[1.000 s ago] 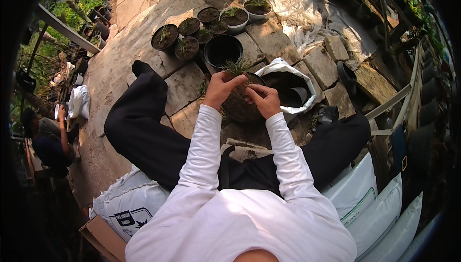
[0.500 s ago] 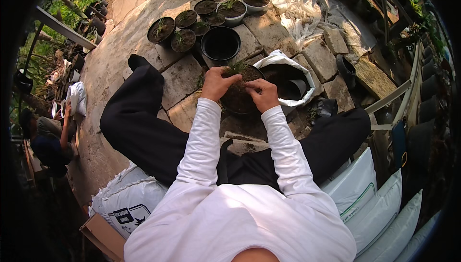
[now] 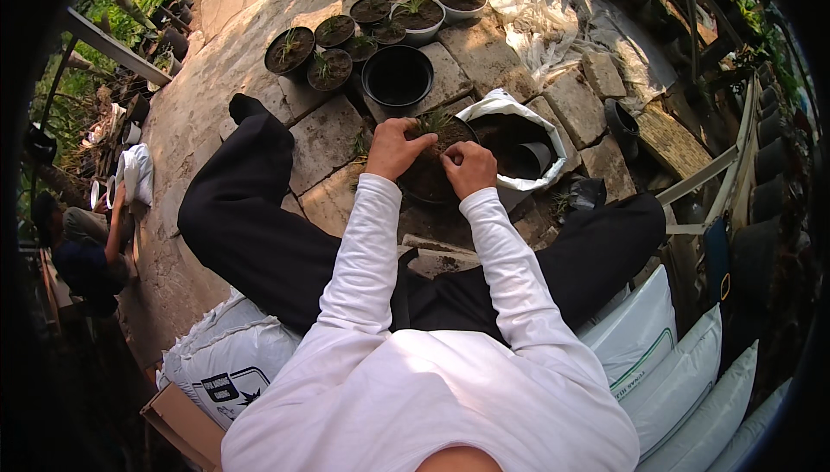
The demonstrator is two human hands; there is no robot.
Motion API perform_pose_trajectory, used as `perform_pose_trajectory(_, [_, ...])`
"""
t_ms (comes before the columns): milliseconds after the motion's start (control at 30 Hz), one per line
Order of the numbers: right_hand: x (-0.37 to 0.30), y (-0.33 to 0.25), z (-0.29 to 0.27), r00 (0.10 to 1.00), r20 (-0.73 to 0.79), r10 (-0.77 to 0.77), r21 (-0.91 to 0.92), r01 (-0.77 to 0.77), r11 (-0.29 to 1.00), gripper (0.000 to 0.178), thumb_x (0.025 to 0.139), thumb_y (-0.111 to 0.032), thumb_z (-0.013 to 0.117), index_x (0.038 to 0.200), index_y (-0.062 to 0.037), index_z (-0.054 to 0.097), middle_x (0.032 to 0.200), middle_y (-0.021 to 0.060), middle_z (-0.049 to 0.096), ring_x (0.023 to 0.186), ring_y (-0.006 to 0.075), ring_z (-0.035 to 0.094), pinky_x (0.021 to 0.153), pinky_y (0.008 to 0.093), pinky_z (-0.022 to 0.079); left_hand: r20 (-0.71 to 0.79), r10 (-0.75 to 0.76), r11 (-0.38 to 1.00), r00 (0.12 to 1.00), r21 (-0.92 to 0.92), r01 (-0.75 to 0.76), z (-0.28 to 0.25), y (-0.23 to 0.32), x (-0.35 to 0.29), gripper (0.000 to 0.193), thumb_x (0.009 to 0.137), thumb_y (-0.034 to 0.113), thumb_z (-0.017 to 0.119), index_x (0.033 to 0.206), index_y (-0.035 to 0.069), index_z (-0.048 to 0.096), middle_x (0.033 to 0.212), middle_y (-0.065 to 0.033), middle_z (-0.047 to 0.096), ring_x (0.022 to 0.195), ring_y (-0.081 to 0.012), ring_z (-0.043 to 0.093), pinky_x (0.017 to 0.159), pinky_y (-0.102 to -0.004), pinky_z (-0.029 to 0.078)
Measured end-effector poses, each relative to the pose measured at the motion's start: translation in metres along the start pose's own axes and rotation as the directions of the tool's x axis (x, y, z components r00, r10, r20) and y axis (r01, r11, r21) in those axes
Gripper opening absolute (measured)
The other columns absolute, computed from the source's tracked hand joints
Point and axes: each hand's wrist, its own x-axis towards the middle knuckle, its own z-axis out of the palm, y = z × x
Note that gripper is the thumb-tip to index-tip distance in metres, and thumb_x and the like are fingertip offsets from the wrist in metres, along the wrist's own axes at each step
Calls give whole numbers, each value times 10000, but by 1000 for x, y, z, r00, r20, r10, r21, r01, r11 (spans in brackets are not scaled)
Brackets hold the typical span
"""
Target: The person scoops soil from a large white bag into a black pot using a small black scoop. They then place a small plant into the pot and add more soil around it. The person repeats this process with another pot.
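White sleeves in the head view lead to two bare hands above a dark soil-filled pot (image 3: 432,188), set between the spread legs, probably so both reach it easily. The left hand (image 3: 395,149) curls at the pot's far left side, thumb stretched across beside a small grassy plant (image 3: 438,121); I cannot tell whether its fingers grip the stem, though it seems placed to steady it. The right hand (image 3: 470,168) is closed, thumb and fingertips drawn together over the soil; anything pinched there is hidden. Just right of the pot, a white sack (image 3: 559,145) stands open with its rim rolled, perhaps to keep the dark soil handy, and a small grey pot (image 3: 538,157) leans inside like a scoop. An empty black pot (image 3: 398,76) sits just beyond, near a cluster of planted pots (image 3: 330,69), apparently grouped clear of the work. As for writing, the plump white bag (image 3: 246,360) at lower left carries a black printed block beside a line drawing, and the white bags (image 3: 640,329) at lower right show a green stripe and small dark lettering; no other printing is legible.
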Motion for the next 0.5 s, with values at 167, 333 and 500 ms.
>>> perform_pose_trajectory(167, [-1,-11,-11,980,182,74,-217,-34,976,258,856,-380,732,962,-159,809,917,150,750,921,342,722,839,433,575,68,-86,995,994,-49,89,0,6,0,369,752,290,832,927,-28,766,850,-208,741,810,-339,731,756,-416,558])
perform_pose_trajectory(333, [4,-24,-25,893,431,129,-314,14,949,488,908,-560,657,1015,-100,782,776,83,758,892,286,746,883,404,574,133,-124,992,983,-2,126,0,13,0,349,758,262,817,949,-25,761,944,-220,741,881,-340,729,793,-417,558])
perform_pose_trajectory(500, [28,-37,-36,649,719,248,-352,32,936,734,858,-723,636,968,-5,742,700,28,754,880,197,760,895,354,572,28,-51,992,998,115,48,10,3,-2,382,745,235,816,1034,-8,756,1039,-221,734,964,-349,717,868,-411,556])
